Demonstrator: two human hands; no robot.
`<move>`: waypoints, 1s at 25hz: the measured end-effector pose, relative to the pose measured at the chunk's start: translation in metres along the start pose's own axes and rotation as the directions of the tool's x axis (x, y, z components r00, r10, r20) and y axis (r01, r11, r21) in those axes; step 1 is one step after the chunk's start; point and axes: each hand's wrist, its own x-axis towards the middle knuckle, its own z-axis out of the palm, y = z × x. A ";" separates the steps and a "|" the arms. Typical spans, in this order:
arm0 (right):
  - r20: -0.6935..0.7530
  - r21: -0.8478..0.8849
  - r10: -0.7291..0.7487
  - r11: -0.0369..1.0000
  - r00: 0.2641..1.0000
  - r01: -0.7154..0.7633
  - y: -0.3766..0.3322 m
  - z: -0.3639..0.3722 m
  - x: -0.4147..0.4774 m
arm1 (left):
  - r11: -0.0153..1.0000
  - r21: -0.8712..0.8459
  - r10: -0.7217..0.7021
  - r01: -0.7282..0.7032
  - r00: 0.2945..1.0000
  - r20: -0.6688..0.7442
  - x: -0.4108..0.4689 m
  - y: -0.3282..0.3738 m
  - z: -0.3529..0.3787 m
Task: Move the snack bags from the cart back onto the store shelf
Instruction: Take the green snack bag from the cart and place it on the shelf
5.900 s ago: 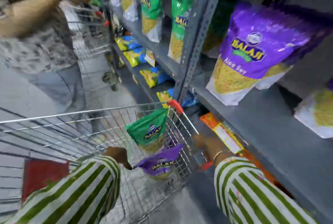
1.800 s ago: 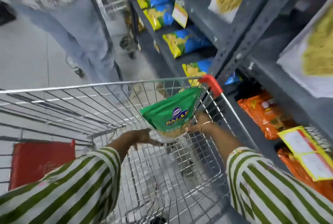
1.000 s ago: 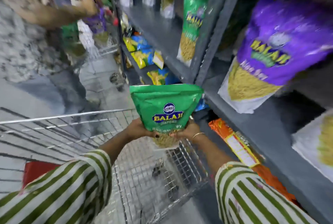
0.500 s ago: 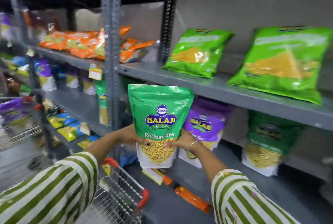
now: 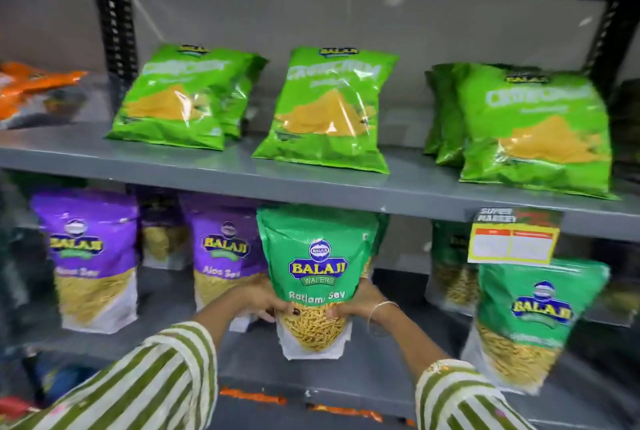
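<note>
A green Balaji Ratlami Sev bag is upright in front of the middle shelf. My left hand grips its lower left side and my right hand grips its lower right side. The bag's top reaches the underside of the upper shelf. Purple Aloo Sev bags stand to its left, and another green Ratlami Sev bag stands to its right. Whether the held bag's base touches the shelf I cannot tell. Only a red corner of the cart shows at the bottom left.
Light green chip bags lean on the upper shelf, with orange packs at the far left. A yellow price tag hangs from the upper shelf edge. More green bags stand further back behind a gap right of the held bag.
The view has swung from the cart to face the shelf. Both hands have carried the green bag up and forward into the middle shelf, between the purple and green bags.
</note>
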 end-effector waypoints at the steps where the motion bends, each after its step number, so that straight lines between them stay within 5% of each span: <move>1: -0.031 0.023 0.030 0.999 0.999 -0.030 0.011 -0.007 0.003 | 1.000 0.002 -0.005 0.005 1.000 0.027 0.013 0.007 0.007; 13: -0.173 0.195 0.131 0.976 0.976 -0.097 0.066 -0.030 0.030 | 0.997 -0.055 0.055 -0.054 0.998 0.020 0.088 0.023 0.032; 25: -0.022 0.254 0.092 0.964 0.996 -0.083 0.078 -0.026 0.018 | 0.991 -0.126 0.029 -0.035 0.998 -0.053 0.081 0.002 0.057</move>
